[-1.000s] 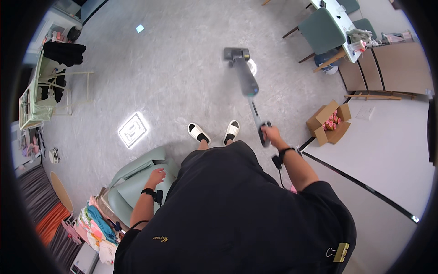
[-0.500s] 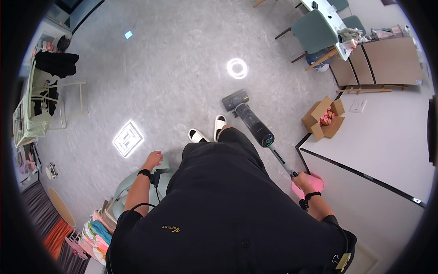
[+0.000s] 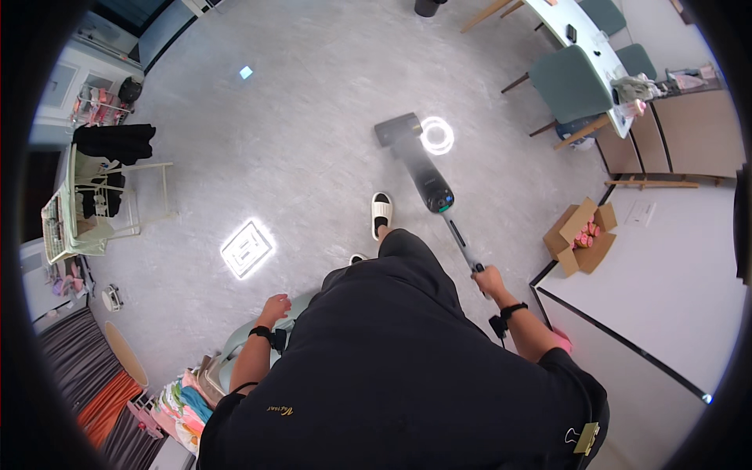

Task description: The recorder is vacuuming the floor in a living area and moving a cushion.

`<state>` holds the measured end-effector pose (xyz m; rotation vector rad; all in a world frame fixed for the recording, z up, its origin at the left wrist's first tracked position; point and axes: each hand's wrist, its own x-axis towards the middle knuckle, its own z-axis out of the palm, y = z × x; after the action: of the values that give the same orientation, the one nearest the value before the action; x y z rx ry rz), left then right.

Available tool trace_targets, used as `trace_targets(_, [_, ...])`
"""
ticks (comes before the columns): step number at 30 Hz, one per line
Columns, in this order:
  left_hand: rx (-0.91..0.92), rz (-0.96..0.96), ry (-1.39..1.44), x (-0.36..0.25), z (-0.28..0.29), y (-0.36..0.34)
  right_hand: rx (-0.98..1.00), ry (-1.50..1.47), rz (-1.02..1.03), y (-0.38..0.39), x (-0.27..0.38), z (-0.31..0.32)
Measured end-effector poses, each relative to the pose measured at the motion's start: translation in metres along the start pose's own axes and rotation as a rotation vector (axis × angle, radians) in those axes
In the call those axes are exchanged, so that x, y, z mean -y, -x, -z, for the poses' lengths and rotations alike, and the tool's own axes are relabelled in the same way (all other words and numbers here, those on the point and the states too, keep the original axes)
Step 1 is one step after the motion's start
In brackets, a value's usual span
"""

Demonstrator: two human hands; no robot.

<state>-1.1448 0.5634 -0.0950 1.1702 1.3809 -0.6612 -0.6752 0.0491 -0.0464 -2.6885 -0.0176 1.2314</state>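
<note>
My right hand [image 3: 488, 282] is wrapped round the handle of a grey and black upright floor cleaner [image 3: 432, 184]. Its wide head [image 3: 398, 130] rests on the grey floor ahead of me, just left of a bright ring of reflected light. The cleaner's body is blurred by motion and slants from its head down toward my right side. By my left hip hangs my left hand [image 3: 275, 308], holding nothing, its fingers loosely apart above a pale green chair [image 3: 239, 342]. Black bands circle both wrists. One white slide sandal [image 3: 381, 213] is planted ahead of the other.
An open cardboard box [image 3: 580, 237] with several pink-topped items stands on the right near the white wall panel. A green chair [image 3: 572, 84] and a white table [image 3: 591, 55] are at the far right. On the left is a pale clothes rack [image 3: 74, 205] with black garments [image 3: 115, 142].
The cleaner has been pushed forward, its head now farther away and slightly left. My right hand has moved forward and left with the handle. I have stepped ahead with my right foot.
</note>
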Motion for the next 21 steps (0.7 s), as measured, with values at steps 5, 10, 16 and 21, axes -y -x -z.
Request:
trace_targets(5, [-0.119, 0.038, 0.001, -0.065, 0.035, 0.027, 0.025, -0.044, 0.129, -0.112, 0.145, 0.038])
trace_targets(10, [-0.166, -0.079, 0.023, -0.133, 0.060, 0.048, 0.043, -0.350, 0.350, -0.194, 0.264, 0.075])
trace_targets(16, [-0.139, -0.132, -0.141, -0.173, 0.104, 0.029, 0.111, -0.398, 0.272, -0.210, 0.367, 0.085])
trace_targets(21, [-0.034, -0.091, -0.168, -0.174, 0.163, -0.035, 0.140, -0.344, 0.162, -0.164, 0.333, 0.045])
